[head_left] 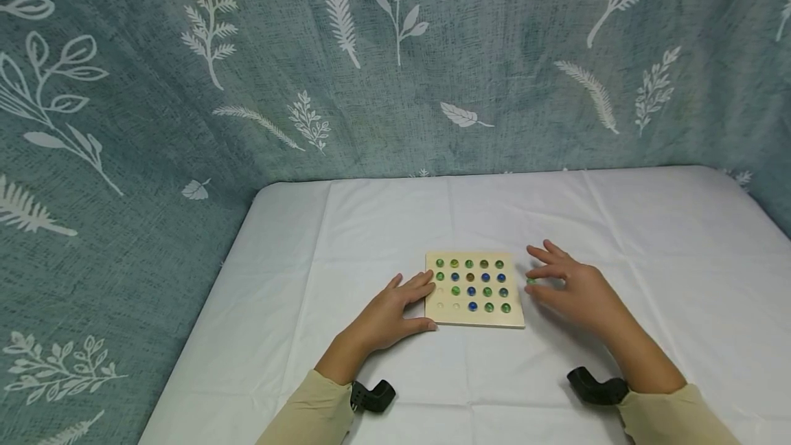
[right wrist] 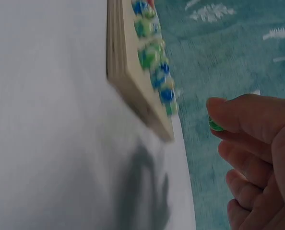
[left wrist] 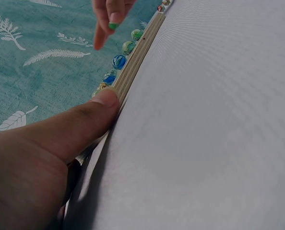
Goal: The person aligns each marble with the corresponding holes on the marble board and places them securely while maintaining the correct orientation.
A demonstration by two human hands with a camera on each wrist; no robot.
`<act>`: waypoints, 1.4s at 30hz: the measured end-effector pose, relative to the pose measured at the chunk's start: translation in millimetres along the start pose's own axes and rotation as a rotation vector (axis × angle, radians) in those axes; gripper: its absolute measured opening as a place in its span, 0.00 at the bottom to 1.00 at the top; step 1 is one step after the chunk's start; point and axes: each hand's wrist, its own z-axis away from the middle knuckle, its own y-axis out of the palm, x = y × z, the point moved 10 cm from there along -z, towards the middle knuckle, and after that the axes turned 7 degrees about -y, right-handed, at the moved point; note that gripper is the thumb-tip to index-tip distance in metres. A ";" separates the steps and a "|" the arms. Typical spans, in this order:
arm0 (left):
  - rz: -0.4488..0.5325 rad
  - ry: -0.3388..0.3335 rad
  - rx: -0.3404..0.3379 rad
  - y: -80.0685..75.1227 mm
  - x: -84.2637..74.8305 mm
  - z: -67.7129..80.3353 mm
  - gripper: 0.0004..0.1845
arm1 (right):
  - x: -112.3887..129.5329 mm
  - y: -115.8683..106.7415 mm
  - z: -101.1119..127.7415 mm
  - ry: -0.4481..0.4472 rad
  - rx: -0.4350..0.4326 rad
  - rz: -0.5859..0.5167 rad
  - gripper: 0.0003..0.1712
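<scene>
A pale wooden board (head_left: 454,319) lies on the white cloth, with rows of green, blue and amber glass marbles (head_left: 472,291) in its hollows. Three hollows at its near left hold no marble. My left hand (head_left: 389,311) rests against the board's left side, fingers stretched over the edge and thumb at the near left corner. In the left wrist view that thumb (left wrist: 104,98) presses the board's layered edge. Right of the board, my right hand (head_left: 571,290) pinches a green marble (right wrist: 214,125) between thumb and forefinger, raised above the cloth. Its other fingers are spread in the head view.
The white cloth (head_left: 371,225) covers a table with visible fold lines. Behind it and to the left hangs a blue-green curtain (head_left: 259,81) with white leaf prints. A black wrist mount (head_left: 373,397) sits at the left sleeve, another black mount (head_left: 596,388) at the right.
</scene>
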 end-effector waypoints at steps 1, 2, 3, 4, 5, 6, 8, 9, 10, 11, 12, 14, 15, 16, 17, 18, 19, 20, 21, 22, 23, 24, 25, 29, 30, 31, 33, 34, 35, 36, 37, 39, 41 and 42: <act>0.000 -0.002 0.001 0.0 0.2 0.0 0.41 | 6.1 4.2 -2.5 -0.019 0.002 0.002 0.17; -0.001 -0.002 0.001 0.0 0.2 0.0 0.41 | 11.9 8.3 -4.7 -0.037 0.007 0.001 0.16; 0.000 -0.004 0.002 -0.1 0.1 0.0 0.40 | 17.1 13.2 -6.9 -0.052 0.014 0.000 0.15; 0.001 -0.005 0.003 -0.2 0.0 0.1 0.40 | 22.2 18.4 -8.8 -0.072 0.024 -0.004 0.14; 0.004 -0.007 0.005 -0.4 0.1 0.1 0.40 | 26.8 23.4 -10.3 -0.088 0.032 -0.006 0.14; 0.006 -0.008 0.006 -0.4 0.1 0.1 0.40 | 32.0 28.1 -11.6 -0.112 0.038 -0.005 0.13; 0.008 -0.011 0.010 -0.3 0.3 0.1 0.40 | 41.0 37.4 -13.6 -0.145 0.052 -0.008 0.12; 0.008 -0.011 0.011 -0.4 0.3 0.2 0.40 | 45.3 42.1 -14.6 -0.158 0.061 -0.010 0.12; 0.007 -0.011 0.011 -0.6 0.4 0.2 0.40 | 49.9 46.2 -15.3 -0.177 0.067 -0.009 0.12; 0.002 -0.008 0.010 -0.7 0.2 0.2 0.40 | 54.5 49.8 -16.2 -0.193 0.071 -0.011 0.11; -0.002 -0.007 0.010 -0.6 0.4 0.1 0.40 | 59.3 53.2 -17.0 -0.214 0.075 -0.010 0.11; -0.013 -0.003 0.010 -0.4 0.6 -0.3 0.40 | 66.3 60.6 -18.9 -0.239 0.093 -0.010 0.10; -0.019 0.001 0.009 -0.3 0.6 -0.4 0.40 | 69.4 63.9 -19.6 -0.251 0.102 -0.008 0.09; -0.024 0.006 0.009 0.0 0.6 -0.5 0.40 | 72.1 67.0 -20.3 -0.262 0.109 -0.002 0.09; -0.029 0.011 0.008 0.0 0.4 -0.5 0.40 | 74.4 70.1 -20.8 -0.273 0.117 0.005 0.08; -0.032 0.016 0.007 0.1 0.3 -0.5 0.40 | 76.2 72.9 -21.3 -0.279 0.124 0.014 0.08; -0.036 0.022 0.006 0.1 0.0 -0.5 0.40 | 77.2 75.5 -21.6 -0.280 0.132 0.023 0.08; -0.037 0.026 0.006 0.2 -0.1 -0.4 0.40 | 78.1 78.0 -22.0 -0.279 0.140 0.032 0.08; -0.035 0.031 0.006 0.0 -0.5 -0.3 0.40 | 79.0 80.3 -22.2 -0.279 0.147 0.043 0.09; -0.034 0.033 0.006 -0.1 -0.5 -0.1 0.40 | 79.8 82.4 -22.3 -0.278 0.155 0.054 0.09; -0.033 0.034 0.006 -0.4 -0.6 0.0 0.40 | 80.4 84.3 -22.4 -0.278 0.162 0.064 0.09; -0.032 0.035 0.006 -0.6 -0.6 0.1 0.40 | 80.8 85.9 -22.6 -0.274 0.167 0.069 0.10; -0.028 0.034 0.007 -0.7 -0.4 0.3 0.40 | 81.4 87.3 -22.6 -0.274 0.172 0.078 0.10; -0.024 0.036 0.006 -1.0 0.0 0.2 0.40 | 84.1 91.3 -22.6 -0.292 0.175 0.108 0.10; -0.024 0.036 0.006 -0.9 0.0 0.2 0.40 | 84.8 91.8 -22.6 -0.299 0.173 0.114 0.11; -0.024 0.036 0.007 -0.7 0.1 0.0 0.40 | 85.4 92.1 -22.7 -0.306 0.170 0.122 0.11; -0.024 0.034 0.009 -0.5 0.5 -0.1 0.40 | 85.6 92.7 -23.2 -0.311 0.167 0.135 0.12; -0.024 0.032 0.011 -0.4 0.7 -0.2 0.40 | 85.7 92.8 -23.5 -0.313 0.165 0.141 0.12; -0.025 0.031 0.011 -0.4 0.8 -0.2 0.40 | 85.8 92.9 -23.8 -0.313 0.165 0.145 0.12; -0.024 0.029 0.013 -0.4 1.0 -0.2 0.40 | 86.1 92.9 -24.0 -0.314 0.164 0.149 0.13; -0.024 0.027 0.013 -0.3 1.3 -0.3 0.40 | 86.0 92.9 -24.4 -0.311 0.164 0.151 0.13; -0.024 0.023 0.014 -0.1 1.8 -0.3 0.40 | 86.1 93.2 -24.7 -0.311 0.167 0.153 0.12; -0.026 0.021 0.014 -0.1 2.0 -0.3 0.40 | 86.6 93.5 -24.8 -0.315 0.169 0.154 0.12; -0.027 0.021 0.014 0.0 2.1 -0.3 0.40 | 86.8 93.7 -24.8 -0.316 0.171 0.153 0.12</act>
